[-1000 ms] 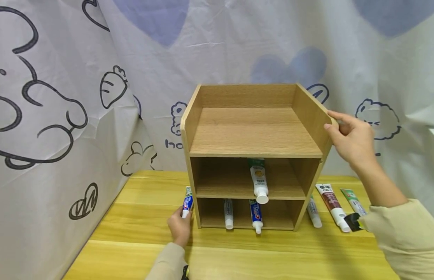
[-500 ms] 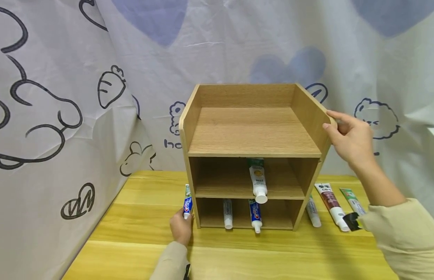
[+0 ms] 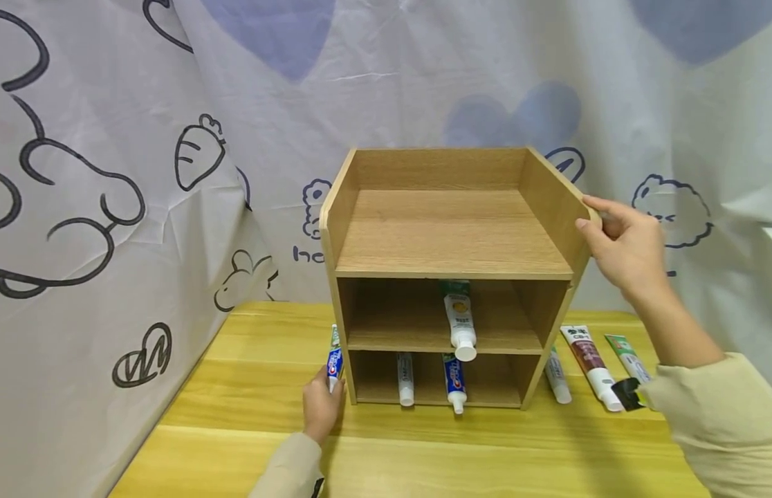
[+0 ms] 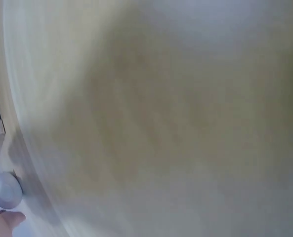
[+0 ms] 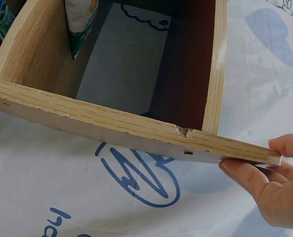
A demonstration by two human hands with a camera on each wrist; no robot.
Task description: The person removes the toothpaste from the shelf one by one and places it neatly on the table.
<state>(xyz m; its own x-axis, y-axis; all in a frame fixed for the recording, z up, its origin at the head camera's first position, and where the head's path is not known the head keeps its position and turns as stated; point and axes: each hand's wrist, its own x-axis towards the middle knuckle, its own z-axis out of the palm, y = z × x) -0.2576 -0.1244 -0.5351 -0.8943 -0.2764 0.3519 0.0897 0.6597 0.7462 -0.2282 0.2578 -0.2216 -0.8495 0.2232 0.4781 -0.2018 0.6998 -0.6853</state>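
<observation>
My left hand [image 3: 322, 407] holds a blue-and-white toothpaste tube [image 3: 335, 363] by its capped end, low beside the left wall of a wooden desktop shelf [image 3: 454, 232]. In the left wrist view, a round cap [image 4: 6, 190] and a fingertip show at the lower left, before a blurred wooden panel [image 4: 151, 113]. My right hand [image 3: 631, 249] grips the upper front edge of the shelf's right wall between thumb and fingers; the right wrist view shows this hand [image 5: 270, 182] pinching the board's corner [image 5: 257, 154].
A white-and-green tube [image 3: 461, 318] lies in the middle compartment, cap outward. The bottom one has a white tube [image 3: 406, 380] and a blue one [image 3: 454, 380]. Right of the shelf lie a pale tube [image 3: 557, 379], a maroon-and-white tube [image 3: 591, 366] and a green-and-white tube [image 3: 627, 356].
A little more of the toothpaste tube shows above my left hand, and its lower end has swung slightly. My right hand keeps its place on the shelf.
</observation>
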